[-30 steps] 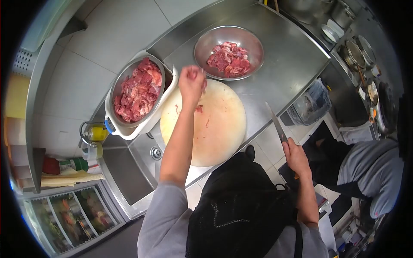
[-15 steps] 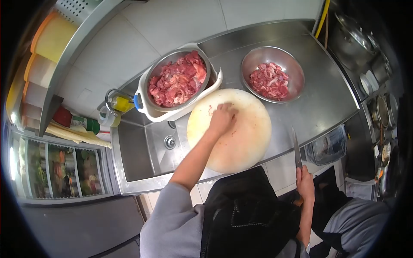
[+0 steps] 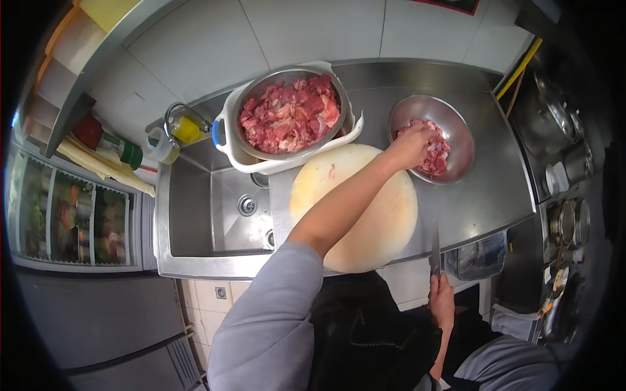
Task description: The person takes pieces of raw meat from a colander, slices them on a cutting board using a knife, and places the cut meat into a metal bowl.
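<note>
My left hand reaches across the round cutting board into the steel bowl on the right. Its fingers are bent down at the small pile of raw meat pieces there; whatever they pinch is hidden. Low at the counter's front edge, my right hand grips a knife by its handle, blade pointing up and away from me. A small red meat scrap lies near the board's far edge. Beyond the board, a larger steel bowl is heaped with raw meat chunks.
The larger bowl rests in a white tub with a blue-marked handle. Left of the board is a steel sink. Bottles stand behind it, beside a glass-fronted fridge. Pots fill the right side; another person's leg is close by.
My left hand has left the board and moved right into the smaller bowl. The right hand still holds the knife low, and the view has shifted slightly.
</note>
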The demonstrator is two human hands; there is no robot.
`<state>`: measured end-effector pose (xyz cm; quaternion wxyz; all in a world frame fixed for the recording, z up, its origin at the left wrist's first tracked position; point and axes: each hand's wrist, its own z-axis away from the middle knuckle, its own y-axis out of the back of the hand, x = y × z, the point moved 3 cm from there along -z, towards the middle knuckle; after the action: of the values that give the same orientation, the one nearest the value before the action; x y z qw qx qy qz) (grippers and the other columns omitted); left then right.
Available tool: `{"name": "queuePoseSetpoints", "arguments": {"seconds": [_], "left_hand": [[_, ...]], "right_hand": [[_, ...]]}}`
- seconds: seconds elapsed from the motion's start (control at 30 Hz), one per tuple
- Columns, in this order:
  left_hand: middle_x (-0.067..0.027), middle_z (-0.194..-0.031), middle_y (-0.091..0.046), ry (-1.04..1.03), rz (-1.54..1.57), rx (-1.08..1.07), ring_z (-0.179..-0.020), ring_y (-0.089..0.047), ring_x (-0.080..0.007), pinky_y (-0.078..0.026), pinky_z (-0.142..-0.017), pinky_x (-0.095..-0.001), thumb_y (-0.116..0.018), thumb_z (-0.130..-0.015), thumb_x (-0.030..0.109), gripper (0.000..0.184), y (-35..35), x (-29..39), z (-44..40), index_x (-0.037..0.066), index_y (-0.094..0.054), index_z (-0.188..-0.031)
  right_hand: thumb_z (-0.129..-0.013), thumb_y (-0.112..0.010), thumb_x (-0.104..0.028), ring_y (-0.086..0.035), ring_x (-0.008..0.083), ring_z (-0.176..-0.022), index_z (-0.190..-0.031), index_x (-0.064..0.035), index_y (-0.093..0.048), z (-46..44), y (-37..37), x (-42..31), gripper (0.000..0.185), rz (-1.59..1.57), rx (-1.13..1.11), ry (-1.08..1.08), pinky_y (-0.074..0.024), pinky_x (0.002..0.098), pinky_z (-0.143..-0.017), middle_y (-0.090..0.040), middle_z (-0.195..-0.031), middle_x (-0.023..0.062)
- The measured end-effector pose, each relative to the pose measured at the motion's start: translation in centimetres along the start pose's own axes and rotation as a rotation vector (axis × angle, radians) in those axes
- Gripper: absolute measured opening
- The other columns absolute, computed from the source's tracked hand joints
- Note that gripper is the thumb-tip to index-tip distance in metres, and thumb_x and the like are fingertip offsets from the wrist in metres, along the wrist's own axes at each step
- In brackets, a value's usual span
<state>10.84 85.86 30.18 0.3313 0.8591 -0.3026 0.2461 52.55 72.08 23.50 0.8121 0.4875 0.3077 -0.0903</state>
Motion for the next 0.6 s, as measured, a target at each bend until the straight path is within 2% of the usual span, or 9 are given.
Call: {"name": "queuePoseSetpoints", "arguments": {"seconds": [0.07, 0.17, 0.2, 0.23, 0.3, 0.4, 0.5, 0.53, 0.6], "left_hand": [[-0.0197, -0.130, -0.073, 0.001, -0.118, -0.182, -0.122, -0.070, -0.0399, -0.058, -0.104, -0.0488, -0.069, -0.091, -0.001, 0.040, -0.3, -0.6, -1.5, 0.010, -0.075, -0.129], [-0.0160, -0.127, -0.076, 0.070, -0.424, 0.013, -0.121, -0.071, -0.0370, -0.056, -0.108, -0.0463, -0.073, -0.085, 0.009, 0.043, 9.3, -2.1, -3.9, 0.018, -0.079, -0.126], [-0.0162, -0.139, -0.072, 0.232, -0.540, 0.073, -0.130, -0.067, -0.0383, -0.053, -0.110, -0.0575, -0.078, -0.088, 0.019, 0.054, 11.9, -7.0, -2.9, 0.018, -0.071, -0.141], [-0.0195, -0.160, -0.057, 0.528, -0.788, -0.046, -0.150, -0.050, -0.0454, -0.041, -0.117, -0.0722, -0.076, -0.095, 0.041, 0.070, 14.7, -9.4, -1.7, 0.016, -0.056, -0.158], [-0.0206, -0.174, -0.040, 0.642, -0.948, -0.182, -0.162, -0.029, -0.0529, -0.027, -0.122, -0.0805, -0.069, -0.097, 0.062, 0.085, 17.4, -14.9, 2.4, 0.020, -0.045, -0.167], [-0.0239, -0.173, -0.040, 0.742, -0.935, -0.315, -0.162, -0.029, -0.0522, -0.027, -0.123, -0.0793, -0.064, -0.092, 0.075, 0.091, 18.3, -14.5, 3.7, 0.027, -0.045, -0.167], [-0.0227, -0.172, -0.040, 0.683, -1.048, -0.382, -0.160, -0.031, -0.0546, -0.029, -0.124, -0.0764, -0.068, -0.091, 0.074, 0.089, 19.0, -14.6, 4.8, 0.032, -0.045, -0.167], [-0.0211, -0.172, -0.040, 0.678, -1.052, -0.397, -0.159, -0.036, -0.0529, -0.035, -0.121, -0.0759, -0.076, -0.091, 0.059, 0.081, 19.2, -13.2, 4.7, 0.029, -0.049, -0.162], [-0.0196, -0.168, -0.044, 0.703, -1.056, -0.429, -0.156, -0.041, -0.0506, -0.037, -0.119, -0.0753, -0.079, -0.091, 0.050, 0.076, 19.2, -11.7, 3.8, 0.027, -0.052, -0.158]], "right_hand": [[-0.116, -0.056, -0.030, -0.066, 0.0586, -0.086, -0.105, -0.0008, -0.056, 0.5, 0.1, 0.4, 0.031, -0.008, 0.015, -0.034, -0.0480, 0.0646, -0.070, -0.069, -0.084, 0.0316], [-0.116, -0.056, -0.030, -0.067, 0.0579, -0.085, -0.105, -0.0003, -0.057, 1.6, 0.8, 0.5, 0.032, -0.042, 0.020, -0.143, -0.0486, 0.0649, -0.071, -0.069, -0.083, 0.0320], [-0.116, -0.056, -0.030, -0.067, 0.0579, -0.085, -0.105, -0.0003, -0.057, 1.9, 0.9, 0.7, 0.032, -0.051, 0.026, -0.151, -0.0486, 0.0649, -0.071, -0.069, -0.083, 0.0320], [-0.116, -0.056, -0.031, -0.067, 0.0575, -0.085, -0.105, -0.0002, -0.057, 2.3, 1.0, 0.9, 0.032, -0.010, 0.071, -0.141, -0.0489, 0.0650, -0.071, -0.069, -0.083, 0.0321], [-0.116, -0.056, -0.031, -0.067, 0.0570, -0.084, -0.105, -0.0002, -0.058, 2.7, 0.9, 1.6, 0.033, 0.032, 0.110, -0.142, -0.0492, 0.0651, -0.071, -0.069, -0.083, 0.0322], [-0.116, -0.055, -0.031, -0.067, 0.0564, -0.083, -0.106, -0.0001, -0.059, 2.6, 0.4, 1.9, 0.033, 0.068, 0.106, -0.150, -0.0497, 0.0655, -0.072, -0.068, -0.082, 0.0320], [-0.116, -0.055, -0.029, -0.067, 0.0564, -0.083, -0.104, -0.0003, -0.058, 1.4, 1.4, -0.2, 0.031, 0.027, 0.117, -0.127, -0.0491, 0.0643, -0.070, -0.068, -0.080, 0.0308], [-0.116, -0.056, -0.028, -0.067, 0.0560, -0.082, -0.104, -0.0003, -0.057, 1.5, 1.8, -1.2, 0.030, 0.027, 0.160, -0.082, -0.0490, 0.0631, -0.068, -0.068, -0.079, 0.0301], [-0.116, -0.056, -0.026, -0.067, 0.0557, -0.081, -0.103, -0.0004, -0.057, 1.9, 1.7, -1.0, 0.029, 0.013, 0.214, -0.051, -0.0488, 0.0620, -0.067, -0.067, -0.079, 0.0294]]}}
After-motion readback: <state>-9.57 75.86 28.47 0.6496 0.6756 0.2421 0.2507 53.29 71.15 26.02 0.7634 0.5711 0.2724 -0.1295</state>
